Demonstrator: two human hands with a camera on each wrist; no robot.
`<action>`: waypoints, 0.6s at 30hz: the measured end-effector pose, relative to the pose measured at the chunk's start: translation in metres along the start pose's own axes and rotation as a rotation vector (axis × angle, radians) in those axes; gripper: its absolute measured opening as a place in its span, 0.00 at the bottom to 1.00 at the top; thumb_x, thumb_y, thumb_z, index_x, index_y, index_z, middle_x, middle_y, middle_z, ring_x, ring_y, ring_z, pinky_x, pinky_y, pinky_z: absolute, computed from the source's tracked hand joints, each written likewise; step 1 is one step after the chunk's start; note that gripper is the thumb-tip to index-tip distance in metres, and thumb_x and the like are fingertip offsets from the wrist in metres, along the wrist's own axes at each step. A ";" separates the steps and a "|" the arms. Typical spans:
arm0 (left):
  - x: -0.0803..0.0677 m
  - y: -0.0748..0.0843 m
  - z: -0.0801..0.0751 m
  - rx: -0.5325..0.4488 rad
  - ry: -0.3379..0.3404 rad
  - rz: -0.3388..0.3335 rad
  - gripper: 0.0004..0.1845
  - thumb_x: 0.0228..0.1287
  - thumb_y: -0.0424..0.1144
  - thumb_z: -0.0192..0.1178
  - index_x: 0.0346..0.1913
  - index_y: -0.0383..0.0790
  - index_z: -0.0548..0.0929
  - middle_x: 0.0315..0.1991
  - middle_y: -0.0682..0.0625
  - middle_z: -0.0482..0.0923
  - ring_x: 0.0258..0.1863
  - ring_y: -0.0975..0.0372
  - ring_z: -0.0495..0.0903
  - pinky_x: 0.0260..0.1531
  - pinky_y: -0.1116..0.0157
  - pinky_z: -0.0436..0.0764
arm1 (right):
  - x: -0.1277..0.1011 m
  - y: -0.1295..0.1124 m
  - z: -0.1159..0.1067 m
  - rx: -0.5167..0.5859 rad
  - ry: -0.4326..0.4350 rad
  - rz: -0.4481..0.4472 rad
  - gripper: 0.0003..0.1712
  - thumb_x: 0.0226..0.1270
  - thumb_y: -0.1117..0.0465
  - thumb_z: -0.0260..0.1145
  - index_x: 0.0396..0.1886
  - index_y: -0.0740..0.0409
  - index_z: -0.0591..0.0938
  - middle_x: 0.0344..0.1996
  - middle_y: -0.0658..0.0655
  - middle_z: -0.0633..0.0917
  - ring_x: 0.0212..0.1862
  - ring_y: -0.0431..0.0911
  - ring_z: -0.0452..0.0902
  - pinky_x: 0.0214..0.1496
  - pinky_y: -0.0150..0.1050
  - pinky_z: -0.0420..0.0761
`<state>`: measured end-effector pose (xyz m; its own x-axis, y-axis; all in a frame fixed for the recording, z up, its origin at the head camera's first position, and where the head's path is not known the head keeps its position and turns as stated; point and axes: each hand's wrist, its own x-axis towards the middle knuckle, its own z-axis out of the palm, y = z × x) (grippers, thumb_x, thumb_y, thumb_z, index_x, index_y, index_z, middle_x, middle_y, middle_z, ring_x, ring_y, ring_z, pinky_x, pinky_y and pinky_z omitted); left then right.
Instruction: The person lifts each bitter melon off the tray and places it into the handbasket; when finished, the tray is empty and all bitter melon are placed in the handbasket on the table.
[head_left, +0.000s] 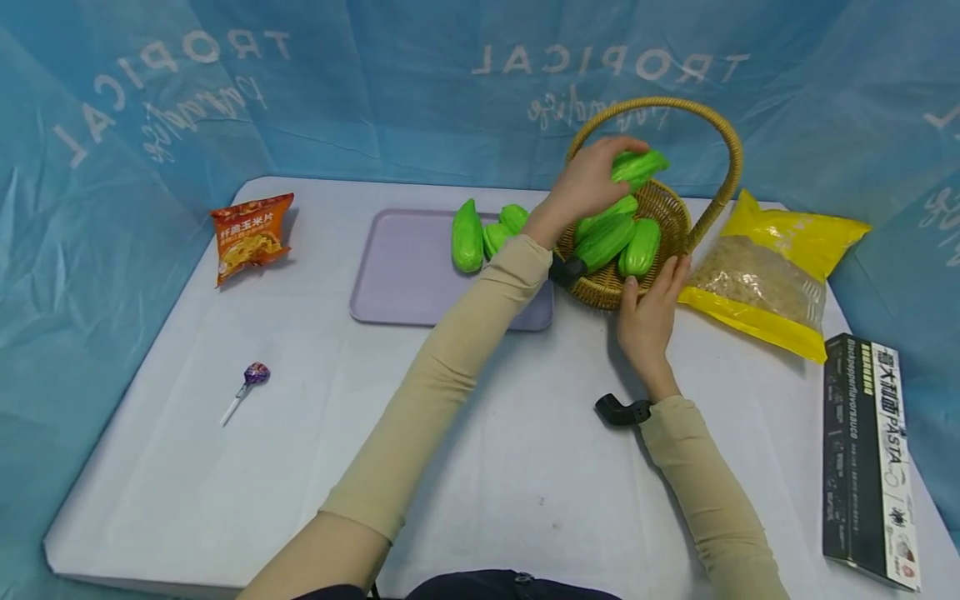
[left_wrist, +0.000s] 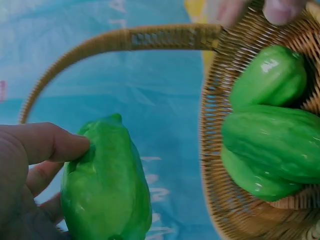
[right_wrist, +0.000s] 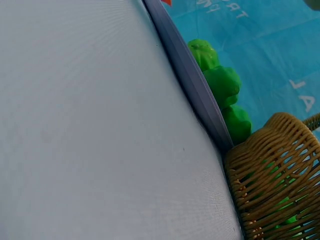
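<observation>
Head view: vegetable (head_left: 637, 169), pinched by left hand (head_left: 591, 185), could be dropped through slickness; basket (head_left: 667, 208) touched by straight-fingered right hand (head_left: 651, 321).

This looks like a little set-up spot, a bit like a small studio, but you can't tell what kind of building it is in. Blue sheets (head_left: 420, 108) with big white words (head_left: 611, 60) printed backwards hang like walls around a white counter (head_left: 525, 433). Foods like a red snack bag (head_left: 252, 239) and a pasta box (head_left: 870, 467) sit spread out on it.
</observation>
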<state>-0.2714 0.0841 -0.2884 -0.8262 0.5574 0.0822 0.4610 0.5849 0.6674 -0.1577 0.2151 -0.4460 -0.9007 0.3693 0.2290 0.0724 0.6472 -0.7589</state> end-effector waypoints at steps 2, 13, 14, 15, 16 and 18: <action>0.006 -0.003 0.002 -0.015 -0.021 -0.011 0.26 0.71 0.34 0.51 0.70 0.51 0.68 0.70 0.57 0.66 0.56 0.66 0.72 0.39 0.71 0.68 | 0.000 -0.001 0.000 0.001 -0.003 0.002 0.41 0.76 0.52 0.47 0.77 0.67 0.43 0.78 0.62 0.36 0.79 0.52 0.33 0.74 0.54 0.58; 0.028 -0.018 0.020 0.018 -0.147 -0.074 0.27 0.73 0.39 0.50 0.73 0.50 0.63 0.73 0.56 0.62 0.69 0.65 0.64 0.59 0.71 0.70 | 0.001 -0.001 -0.002 -0.002 -0.022 0.025 0.41 0.77 0.51 0.46 0.77 0.65 0.41 0.78 0.60 0.34 0.79 0.50 0.33 0.75 0.53 0.57; 0.029 -0.020 0.021 0.019 -0.150 -0.083 0.27 0.73 0.40 0.50 0.73 0.49 0.63 0.73 0.56 0.62 0.70 0.65 0.64 0.60 0.70 0.69 | 0.001 -0.001 -0.002 -0.001 -0.023 0.025 0.41 0.77 0.51 0.46 0.77 0.65 0.41 0.78 0.60 0.34 0.79 0.50 0.33 0.75 0.53 0.57; 0.029 -0.022 0.023 0.020 -0.148 -0.091 0.27 0.73 0.39 0.50 0.73 0.49 0.63 0.73 0.55 0.62 0.70 0.64 0.64 0.59 0.70 0.70 | 0.001 -0.001 -0.002 -0.002 -0.026 0.026 0.41 0.77 0.51 0.46 0.78 0.65 0.41 0.78 0.60 0.34 0.79 0.50 0.33 0.75 0.53 0.57; 0.030 -0.024 0.024 0.013 -0.148 -0.102 0.27 0.73 0.39 0.49 0.73 0.50 0.63 0.73 0.55 0.62 0.70 0.64 0.64 0.57 0.70 0.70 | 0.001 -0.001 -0.002 -0.002 -0.029 0.029 0.41 0.77 0.51 0.46 0.78 0.64 0.41 0.78 0.59 0.33 0.79 0.50 0.33 0.75 0.53 0.57; 0.032 -0.027 0.026 0.013 -0.144 -0.115 0.27 0.73 0.38 0.49 0.73 0.50 0.63 0.73 0.55 0.62 0.69 0.64 0.65 0.54 0.70 0.70 | 0.001 -0.001 -0.002 -0.003 -0.028 0.033 0.41 0.77 0.51 0.47 0.78 0.64 0.41 0.78 0.59 0.33 0.79 0.50 0.33 0.75 0.53 0.57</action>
<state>-0.3014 0.1013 -0.3226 -0.8193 0.5644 -0.1015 0.3708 0.6564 0.6570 -0.1575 0.2157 -0.4439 -0.9096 0.3711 0.1867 0.1030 0.6370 -0.7640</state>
